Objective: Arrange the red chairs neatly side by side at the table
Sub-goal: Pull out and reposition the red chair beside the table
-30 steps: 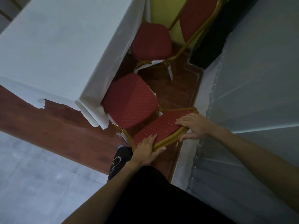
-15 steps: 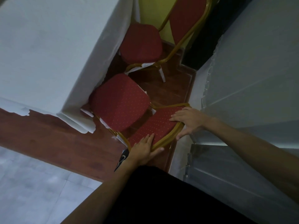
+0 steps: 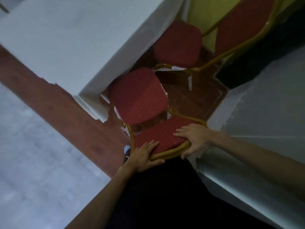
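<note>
A red chair with a gold frame stands right below me, its dotted seat (image 3: 140,96) partly tucked under the white-clothed table (image 3: 69,40). My left hand (image 3: 145,154) grips the near left of its backrest (image 3: 163,138), fingers on the red pad and thumb under the gold rim. Clamped on the backrest's right end is my right hand (image 3: 194,139). A second red chair (image 3: 179,43) stands farther along the same table side, apart from the first, with its backrest (image 3: 244,25) leaning toward the yellow wall.
A second white-draped surface (image 3: 267,113) runs close along the right, leaving a narrow strip of brown wood floor (image 3: 194,96). Pale tiled floor (image 3: 36,154) spreads to the left. My dark clothing fills the bottom middle.
The near chair has slid forward, its seat now farther under the tablecloth corner. Both hands have kept their hold on the backrest.
</note>
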